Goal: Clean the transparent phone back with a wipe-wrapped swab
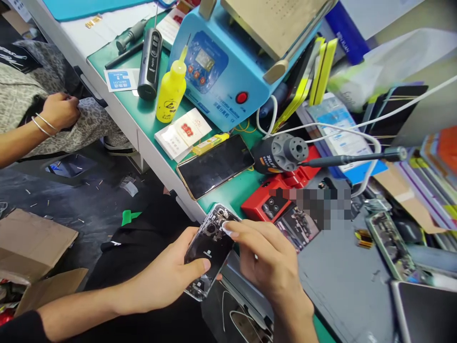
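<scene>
My left hand (167, 274) grips an opened phone (210, 247) from below, its thumb lying across the dark back. The phone's inner parts and camera cluster face up, and it is tilted over the bench edge. My right hand (266, 262) reaches in from the right, and its curled fingertips press on the phone's upper end near the cameras. Whether the right hand pinches a small part or tool there I cannot make out.
A black phone (216, 164) lies face up on the green bench mat (150, 114), with a yellow bottle (171, 90), a blue heating machine (221, 66), a red box (274, 200) and a grey mat (342, 276) nearby. Another person's hand (59, 110) rests at left.
</scene>
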Motion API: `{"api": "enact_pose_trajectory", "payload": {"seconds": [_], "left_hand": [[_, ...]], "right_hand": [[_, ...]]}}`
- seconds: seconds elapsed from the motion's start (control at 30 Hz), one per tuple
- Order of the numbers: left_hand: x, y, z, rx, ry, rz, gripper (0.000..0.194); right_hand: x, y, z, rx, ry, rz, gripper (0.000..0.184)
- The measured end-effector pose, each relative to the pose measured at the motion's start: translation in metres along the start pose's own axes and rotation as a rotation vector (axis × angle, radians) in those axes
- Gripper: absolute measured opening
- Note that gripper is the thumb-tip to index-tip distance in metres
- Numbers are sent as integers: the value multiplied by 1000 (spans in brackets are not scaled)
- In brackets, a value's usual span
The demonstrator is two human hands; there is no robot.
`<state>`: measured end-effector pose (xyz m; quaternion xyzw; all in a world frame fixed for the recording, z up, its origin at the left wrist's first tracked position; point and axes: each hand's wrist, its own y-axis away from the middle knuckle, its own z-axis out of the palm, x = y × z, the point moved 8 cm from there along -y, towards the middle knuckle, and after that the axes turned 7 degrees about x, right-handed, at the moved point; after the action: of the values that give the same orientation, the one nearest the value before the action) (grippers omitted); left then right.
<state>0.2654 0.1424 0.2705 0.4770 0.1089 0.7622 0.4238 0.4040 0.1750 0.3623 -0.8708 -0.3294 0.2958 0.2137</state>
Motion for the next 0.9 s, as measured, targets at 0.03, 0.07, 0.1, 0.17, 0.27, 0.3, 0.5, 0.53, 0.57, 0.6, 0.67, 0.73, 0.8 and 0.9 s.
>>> {"api": "enact_pose_trajectory", "payload": {"seconds": [0.03,0.07,0.1,0.17,0.27,0.3,0.5,0.53,0.57,0.6,0.67,0.73,0.8,0.9], "left_hand": [[-1,0,0,-3,5,-6,39],[-3,0,1,-9,23,-21,41],[-4,0,2,-16,45,-40,42],[-5,0,3,-21,79,-61,43],[-3,1,3,-23,85,-51,39],[-2,1,3,-19,77,-39,37],[-2,0,2,-9,53,-25,37],[-1,0,1,-7,43,-18,37],[-1,-1,1,-5,40,-12,36],[-1,-1,1,-5,46,-13,36],[-2,0,2,-12,61,-20,37],[-3,0,3,-17,67,-19,38],[-2,1,3,-15,51,-7,38],[-3,2,3,-17,77,-27,39]], "right_hand": [[0,0,0,-2,-7,4,27],[0,0,-1,-7,-16,12,28],[0,0,-1,-10,-23,20,30],[0,-2,-2,-14,-22,29,32],[-1,-5,-2,-22,-4,13,33],[-1,-6,-3,-23,0,7,32],[2,-6,-2,-17,4,45,35],[2,-6,-2,-15,4,44,35],[1,-5,-2,-12,1,42,35],[1,-5,-2,-12,-9,43,35],[2,-4,-2,-15,-28,55,34],[2,-3,-2,-10,-35,57,33],[2,-2,-3,1,-38,47,33],[4,-1,-2,1,-66,62,35]]}}
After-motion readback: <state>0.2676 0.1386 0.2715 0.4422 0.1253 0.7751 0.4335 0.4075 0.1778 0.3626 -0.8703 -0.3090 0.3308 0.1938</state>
